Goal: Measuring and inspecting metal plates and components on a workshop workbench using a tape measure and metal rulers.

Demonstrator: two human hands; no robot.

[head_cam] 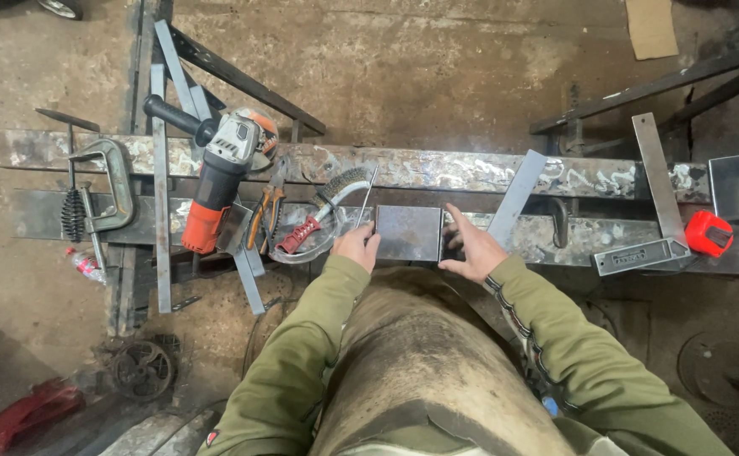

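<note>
A square steel plate (409,232) lies on the long metal beam (437,169) right in front of me. My left hand (357,247) grips the plate's left edge, with a thin metal rod (368,194) rising from just above its fingers. My right hand (471,247) holds the plate's right edge, fingers spread along it. Both arms wear olive green sleeves.
Left of the plate lie a red-handled wire brush (323,215), pliers (266,211), an orange and grey angle grinder (217,177) and a C-clamp (109,181). To the right are a flat steel strip (517,196), a metal try square (652,219), a red tape measure (709,233) and another steel plate (736,186).
</note>
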